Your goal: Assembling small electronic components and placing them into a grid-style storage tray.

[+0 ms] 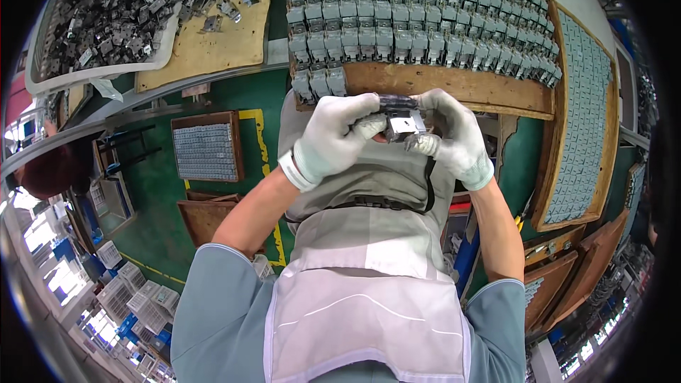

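Both of my hands wear white gloves and meet in front of my apron. Between them is a small metal and dark plastic part [404,123], its flat shiny face turned up. My left hand [339,131] pinches the part's left side with thumb and fingers. My right hand [454,135] closes on its right side, fingers curled over the far edge and thumb at the near one. Just beyond the hands, a wooden tray [454,89] holds rows of grey block-shaped parts [355,39]. Glove fingertips hide some of the held part.
At the far left a white bin [159,53] overflows with loose metal parts beside a tan board [213,57]. A second wooden tray of grey parts [578,120] stands at right. On the green floor lie another filled tray [206,152] and wooden boxes [206,220]. White crates [135,291] stack lower left.
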`<action>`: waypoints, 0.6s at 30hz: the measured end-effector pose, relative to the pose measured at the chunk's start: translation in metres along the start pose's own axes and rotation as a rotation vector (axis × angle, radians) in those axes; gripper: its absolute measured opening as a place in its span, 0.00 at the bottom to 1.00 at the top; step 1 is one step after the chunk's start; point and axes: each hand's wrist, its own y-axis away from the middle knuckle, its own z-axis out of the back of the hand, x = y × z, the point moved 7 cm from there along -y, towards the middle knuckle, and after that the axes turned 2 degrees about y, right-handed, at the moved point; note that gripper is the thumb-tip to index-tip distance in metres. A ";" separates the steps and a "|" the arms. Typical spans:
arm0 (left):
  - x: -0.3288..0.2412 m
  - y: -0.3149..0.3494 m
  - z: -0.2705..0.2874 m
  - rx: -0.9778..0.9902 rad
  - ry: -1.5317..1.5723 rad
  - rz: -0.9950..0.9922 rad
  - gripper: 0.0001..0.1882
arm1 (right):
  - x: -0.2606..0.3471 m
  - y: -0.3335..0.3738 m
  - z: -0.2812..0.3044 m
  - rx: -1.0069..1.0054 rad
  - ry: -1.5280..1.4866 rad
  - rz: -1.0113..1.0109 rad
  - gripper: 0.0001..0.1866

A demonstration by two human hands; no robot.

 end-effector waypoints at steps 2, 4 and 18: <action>0.001 0.006 -0.006 -0.100 -0.023 -0.045 0.07 | 0.001 0.001 -0.001 -0.013 0.033 0.050 0.38; -0.005 0.015 -0.005 -0.245 -0.003 -0.072 0.07 | 0.008 0.001 -0.004 -0.012 0.105 0.093 0.40; -0.002 0.049 0.024 -0.413 -0.312 -0.088 0.16 | 0.052 -0.024 -0.050 -0.144 0.304 0.345 0.40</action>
